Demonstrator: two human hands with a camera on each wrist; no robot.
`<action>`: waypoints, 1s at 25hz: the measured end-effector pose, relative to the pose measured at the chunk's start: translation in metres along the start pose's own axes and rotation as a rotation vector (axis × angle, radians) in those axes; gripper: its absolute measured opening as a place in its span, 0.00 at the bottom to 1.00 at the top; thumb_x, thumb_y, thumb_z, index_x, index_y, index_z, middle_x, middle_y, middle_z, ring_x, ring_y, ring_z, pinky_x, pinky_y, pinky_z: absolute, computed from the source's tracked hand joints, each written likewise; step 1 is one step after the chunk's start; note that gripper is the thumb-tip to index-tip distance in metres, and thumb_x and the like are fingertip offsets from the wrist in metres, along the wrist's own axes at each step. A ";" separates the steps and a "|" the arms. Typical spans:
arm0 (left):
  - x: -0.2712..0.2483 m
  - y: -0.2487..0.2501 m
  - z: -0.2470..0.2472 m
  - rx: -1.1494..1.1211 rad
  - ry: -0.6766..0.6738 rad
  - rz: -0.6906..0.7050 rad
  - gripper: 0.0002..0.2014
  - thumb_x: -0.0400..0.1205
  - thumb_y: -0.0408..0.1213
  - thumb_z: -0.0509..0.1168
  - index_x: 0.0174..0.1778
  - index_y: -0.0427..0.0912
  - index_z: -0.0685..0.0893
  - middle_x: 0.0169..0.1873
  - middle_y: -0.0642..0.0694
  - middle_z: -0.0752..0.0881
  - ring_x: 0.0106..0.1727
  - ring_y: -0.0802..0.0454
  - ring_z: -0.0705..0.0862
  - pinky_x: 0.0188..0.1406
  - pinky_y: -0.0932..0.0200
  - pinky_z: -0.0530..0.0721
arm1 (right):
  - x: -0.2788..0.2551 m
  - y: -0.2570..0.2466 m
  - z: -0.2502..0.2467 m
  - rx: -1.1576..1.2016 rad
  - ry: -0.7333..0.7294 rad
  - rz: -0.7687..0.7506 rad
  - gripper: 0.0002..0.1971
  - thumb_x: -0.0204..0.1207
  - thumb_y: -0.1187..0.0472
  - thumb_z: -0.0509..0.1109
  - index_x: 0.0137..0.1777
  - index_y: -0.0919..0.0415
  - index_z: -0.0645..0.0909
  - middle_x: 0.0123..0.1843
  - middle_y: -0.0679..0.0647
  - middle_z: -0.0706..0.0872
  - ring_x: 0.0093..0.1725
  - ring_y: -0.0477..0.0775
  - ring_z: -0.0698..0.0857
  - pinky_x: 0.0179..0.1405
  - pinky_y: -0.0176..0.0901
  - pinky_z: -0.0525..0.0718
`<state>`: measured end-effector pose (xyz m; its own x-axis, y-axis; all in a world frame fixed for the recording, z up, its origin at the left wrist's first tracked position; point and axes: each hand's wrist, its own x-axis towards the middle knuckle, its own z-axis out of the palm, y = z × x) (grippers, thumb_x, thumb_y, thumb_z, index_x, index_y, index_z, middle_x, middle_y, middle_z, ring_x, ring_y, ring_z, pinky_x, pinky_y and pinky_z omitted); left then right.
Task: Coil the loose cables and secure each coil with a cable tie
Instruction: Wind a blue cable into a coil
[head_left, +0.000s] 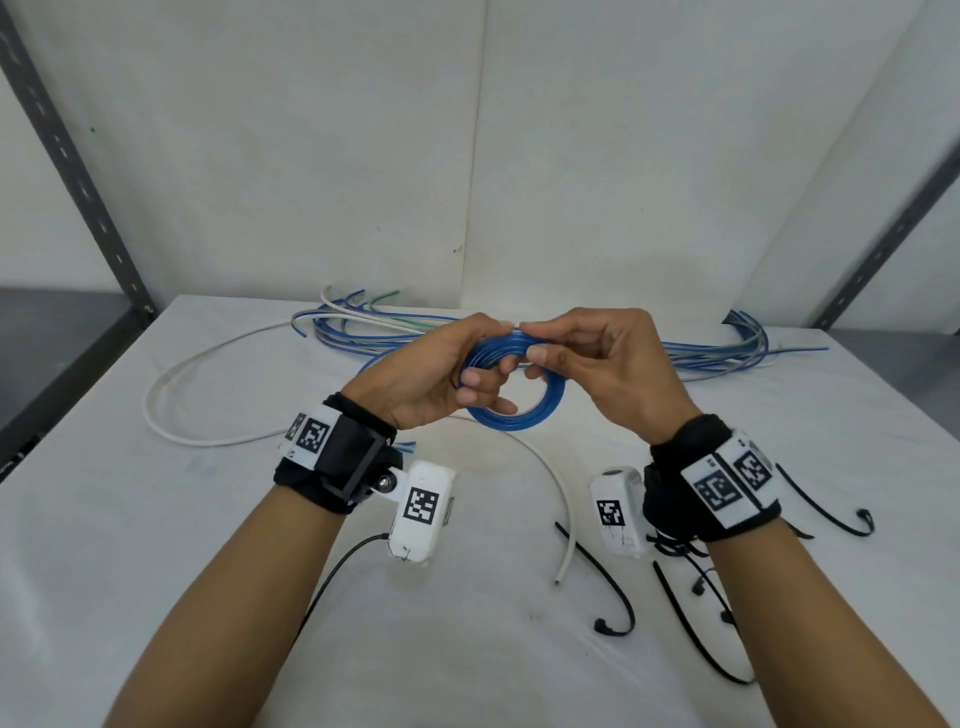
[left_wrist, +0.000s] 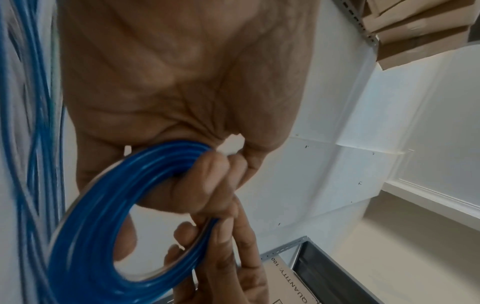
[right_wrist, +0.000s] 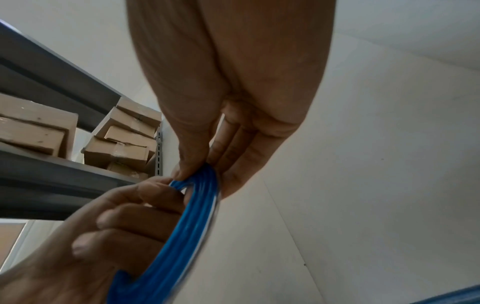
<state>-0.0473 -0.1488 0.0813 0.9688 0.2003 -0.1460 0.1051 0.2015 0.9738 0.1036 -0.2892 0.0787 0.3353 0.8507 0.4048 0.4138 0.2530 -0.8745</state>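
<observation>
A blue cable coil of several turns hangs above the table between both hands. My left hand grips the coil at its upper left, fingers curled through the ring. My right hand pinches the top of the coil between thumb and fingers. Several black cable ties lie on the table near my right wrist. A bundle of loose blue cables stretches along the back of the table, partly hidden by my hands.
A white cable loops across the white table on the left and passes under my hands. Grey shelf posts stand at both sides. Cardboard boxes sit on a shelf.
</observation>
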 end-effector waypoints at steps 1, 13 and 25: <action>0.000 -0.001 0.000 0.016 -0.011 0.004 0.20 0.91 0.44 0.52 0.37 0.39 0.79 0.20 0.50 0.67 0.21 0.52 0.64 0.59 0.46 0.87 | -0.002 0.002 -0.001 -0.005 -0.001 0.001 0.10 0.76 0.74 0.76 0.55 0.64 0.89 0.46 0.62 0.94 0.40 0.58 0.93 0.48 0.45 0.90; -0.005 -0.001 0.009 0.344 0.229 0.043 0.18 0.88 0.42 0.54 0.31 0.44 0.72 0.30 0.27 0.63 0.23 0.52 0.56 0.45 0.46 0.73 | -0.021 0.023 -0.010 -0.289 -0.045 0.400 0.14 0.73 0.47 0.80 0.42 0.59 0.90 0.35 0.51 0.92 0.30 0.46 0.85 0.33 0.43 0.82; -0.001 -0.006 0.011 0.438 0.257 0.056 0.19 0.90 0.42 0.52 0.33 0.42 0.72 0.33 0.36 0.65 0.24 0.53 0.60 0.45 0.47 0.74 | -0.022 0.032 0.021 -1.084 -0.774 0.615 0.08 0.74 0.53 0.81 0.41 0.55 0.87 0.40 0.47 0.89 0.42 0.51 0.88 0.44 0.44 0.86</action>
<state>-0.0466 -0.1606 0.0770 0.8951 0.4393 -0.0758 0.1919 -0.2262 0.9550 0.0917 -0.2907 0.0365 0.3068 0.8124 -0.4958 0.9133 -0.3980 -0.0870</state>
